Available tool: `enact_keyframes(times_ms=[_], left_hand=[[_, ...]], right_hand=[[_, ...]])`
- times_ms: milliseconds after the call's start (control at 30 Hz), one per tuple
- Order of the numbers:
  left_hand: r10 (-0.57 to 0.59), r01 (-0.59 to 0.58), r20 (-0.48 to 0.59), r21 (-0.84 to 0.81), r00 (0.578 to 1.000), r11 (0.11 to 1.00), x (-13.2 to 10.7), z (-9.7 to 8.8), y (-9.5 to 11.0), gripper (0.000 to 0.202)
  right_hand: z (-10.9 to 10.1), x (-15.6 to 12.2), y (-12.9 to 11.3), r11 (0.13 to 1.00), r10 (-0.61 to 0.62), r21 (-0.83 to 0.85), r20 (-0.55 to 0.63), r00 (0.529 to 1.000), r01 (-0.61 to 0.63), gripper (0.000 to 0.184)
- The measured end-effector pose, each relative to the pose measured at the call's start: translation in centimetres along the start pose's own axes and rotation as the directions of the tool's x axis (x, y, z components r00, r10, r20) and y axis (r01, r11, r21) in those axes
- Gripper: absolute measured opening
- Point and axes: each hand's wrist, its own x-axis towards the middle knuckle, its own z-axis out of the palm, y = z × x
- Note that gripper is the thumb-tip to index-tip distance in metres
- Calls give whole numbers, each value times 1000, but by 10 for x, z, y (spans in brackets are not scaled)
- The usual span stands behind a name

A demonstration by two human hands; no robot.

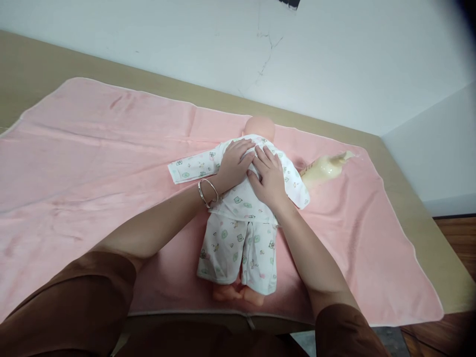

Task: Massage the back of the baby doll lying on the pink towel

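Observation:
A baby doll [241, 203] in white printed pyjamas lies face down on a pink blanket [111, 134]. Its bald head points to the wall, and its bare feet show at the trouser hems near my body. My left hand [235, 161] rests flat on the left of the doll's upper back, a bracelet on that wrist. Beside it, my right hand [269, 178] lies on the right of the back with fingers spread. Both sets of fingertips come close together below the neck. Neither hand grips anything. The doll's sleeves spread out to both sides.
A pale, shiny, bottle-like thing [323, 167] lies on the blanket past the doll's right sleeve; I cannot tell its exact kind. The blanket covers most of a wooden table [405, 208]. A white wall [167, 44] with cracks rises behind it.

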Motion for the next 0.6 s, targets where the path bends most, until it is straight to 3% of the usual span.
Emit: enact_keyframes(times_ms=[600], left_hand=[[-2,2,1,9,1000,1000,1,0,0,34]], right_hand=[[0,1,2,1000,4,14,17,1000,-4,50]])
